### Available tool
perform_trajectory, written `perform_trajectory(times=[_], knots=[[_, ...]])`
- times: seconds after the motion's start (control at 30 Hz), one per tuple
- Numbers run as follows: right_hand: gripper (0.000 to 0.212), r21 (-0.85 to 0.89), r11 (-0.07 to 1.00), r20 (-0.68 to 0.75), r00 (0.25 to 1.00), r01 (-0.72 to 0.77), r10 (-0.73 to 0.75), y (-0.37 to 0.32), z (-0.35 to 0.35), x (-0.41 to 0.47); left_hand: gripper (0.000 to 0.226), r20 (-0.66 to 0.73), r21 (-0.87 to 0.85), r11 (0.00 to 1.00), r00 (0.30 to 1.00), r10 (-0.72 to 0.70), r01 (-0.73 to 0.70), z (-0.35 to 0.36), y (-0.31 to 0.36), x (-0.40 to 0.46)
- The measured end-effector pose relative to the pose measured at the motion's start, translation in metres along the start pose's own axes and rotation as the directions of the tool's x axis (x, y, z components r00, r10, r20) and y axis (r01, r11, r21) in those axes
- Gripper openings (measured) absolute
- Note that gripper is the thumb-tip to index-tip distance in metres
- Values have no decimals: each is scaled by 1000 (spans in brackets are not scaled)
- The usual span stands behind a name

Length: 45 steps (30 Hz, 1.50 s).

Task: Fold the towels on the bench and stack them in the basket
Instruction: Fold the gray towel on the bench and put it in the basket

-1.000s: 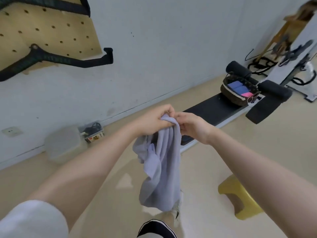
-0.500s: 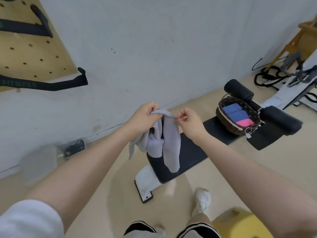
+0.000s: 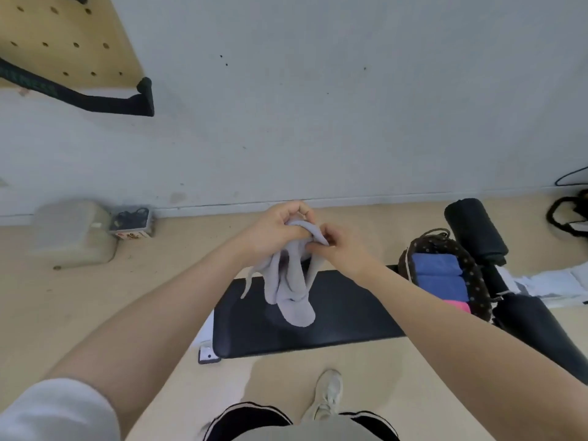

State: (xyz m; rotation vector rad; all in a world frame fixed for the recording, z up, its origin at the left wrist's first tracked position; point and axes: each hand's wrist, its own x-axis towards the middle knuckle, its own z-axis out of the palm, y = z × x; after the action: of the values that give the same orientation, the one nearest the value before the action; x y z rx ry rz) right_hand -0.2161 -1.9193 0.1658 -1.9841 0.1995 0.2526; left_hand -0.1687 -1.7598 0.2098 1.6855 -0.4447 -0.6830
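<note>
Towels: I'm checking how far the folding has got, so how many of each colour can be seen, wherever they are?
Grey towel, held by left hand and right hand over the bench: 1
Blue towels in the basket: 2
Pink towel in the basket: 1
Total: 4

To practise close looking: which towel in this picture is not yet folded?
The grey towel, gripped by the left hand and right hand, hangs bunched over the bench; the others lie folded in the basket.
</note>
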Motion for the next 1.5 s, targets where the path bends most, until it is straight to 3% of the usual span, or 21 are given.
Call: perform_trajectory(times=[0.1,0.23,0.47,0.6,0.7,0.77,0.83,0.93,1.03,1.13,1.23,1.3,1.33,1.4,1.5], knots=[[17,-164,986,60,997,-33,44,26,-20,9,15,-35,-41,997,997,-62,61,8,-6,4],[17,-554,832,68,994,-31,82,61,-32,17,12,-31,28,990,990,-140,141,12,-18,-2],[23,-486,869,96,984,-88,153,93,-37,5,12,-33,241,940,970,-243,244,6,-46,-17],[22,-463,880,167,964,-107,205,102,-47,-11,13,-164,369,895,966,-202,250,-7,-71,-24],[17,-607,789,230,930,-95,288,115,-47,-14,2,-248,557,789,959,-139,259,-4,-93,-24],[15,-696,714,227,917,-83,327,125,-48,-6,5,-278,579,760,948,-156,294,5,-105,-22],[13,-773,626,155,927,-102,342,135,-54,9,17,-334,534,774,926,-175,339,15,-114,-14],[17,-817,552,36,940,-167,338,156,-67,37,17,-399,575,737,908,-126,355,24,-125,12],[22,-752,628,-63,970,-200,234,168,-90,67,23,-530,605,689,848,-26,399,22,-128,45],[40,-613,769,-180,980,-182,88,154,-116,84,29,-703,523,740,705,94,423,15,-116,72],[45,-631,776,-221,956,10,-193,135,-134,89,31,-786,503,793,563,255,344,9,-98,81],[46,-678,721,-244,880,146,-408,131,-137,86,31,-782,513,820,531,326,253,10,-92,77],[46,-704,687,-260,835,181,-486,134,-135,83,30,-768,506,835,554,322,216,12,-94,74],[41,-737,653,-287,795,173,-535,150,-125,77,29,-697,475,855,682,222,208,18,-112,66],[33,-740,667,-253,883,87,-395,196,-101,72,27,-446,622,759,883,143,191,28,-169,55]])
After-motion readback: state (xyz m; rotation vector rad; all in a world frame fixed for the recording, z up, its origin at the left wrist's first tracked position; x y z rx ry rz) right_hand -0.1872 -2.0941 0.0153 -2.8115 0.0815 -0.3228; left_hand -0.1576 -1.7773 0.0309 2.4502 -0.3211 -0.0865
